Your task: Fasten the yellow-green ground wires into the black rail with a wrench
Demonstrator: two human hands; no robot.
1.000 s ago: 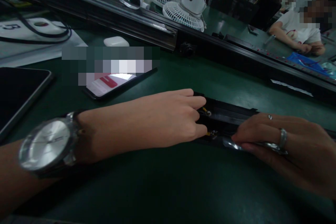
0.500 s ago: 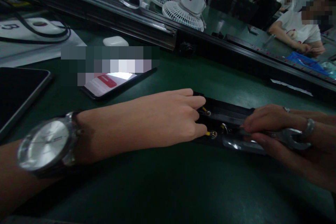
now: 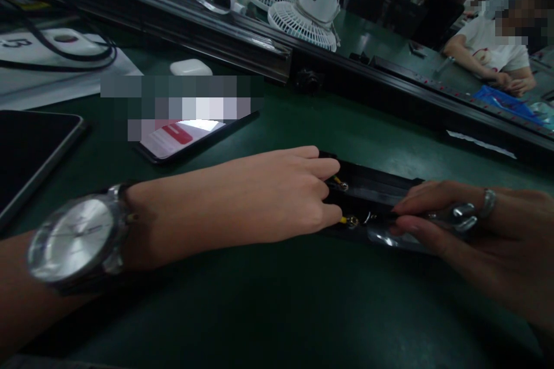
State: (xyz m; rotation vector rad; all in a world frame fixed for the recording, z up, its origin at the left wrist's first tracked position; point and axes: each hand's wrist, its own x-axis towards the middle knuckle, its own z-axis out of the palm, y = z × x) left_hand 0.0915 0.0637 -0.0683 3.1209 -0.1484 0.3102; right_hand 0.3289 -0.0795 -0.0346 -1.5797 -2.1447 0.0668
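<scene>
My left hand point(image 3: 298, 193), with a watch point(image 3: 82, 233) on its wrist, lies over the left end of a long black housing point(image 3: 381, 180). Its fingers are curled down onto that end, and the fingertips are hidden. Beside them, two yellow-sleeved wire ends with ring terminals point(image 3: 354, 221) show inside the housing. My right hand point(image 3: 471, 225) is closed around a metal open-ended wrench point(image 3: 463, 218), whose jaw sticks out near the ringed finger. The thumb and forefinger are close together over the housing's right part; what lies between their tips is too dark to make out.
A lit phone point(image 3: 173, 141) lies behind my left forearm, with a white case point(image 3: 191, 67) beyond it. A dark tablet-like device point(image 3: 34, 150) is at the left. A black rail point(image 3: 389, 83) crosses behind, with white fans point(image 3: 303, 17) and a seated person point(image 3: 489, 49) past it.
My right hand has shifted slightly left and turned, so the wrench's jaw now shows more edge-on. My left hand and the housing have stayed in place.
</scene>
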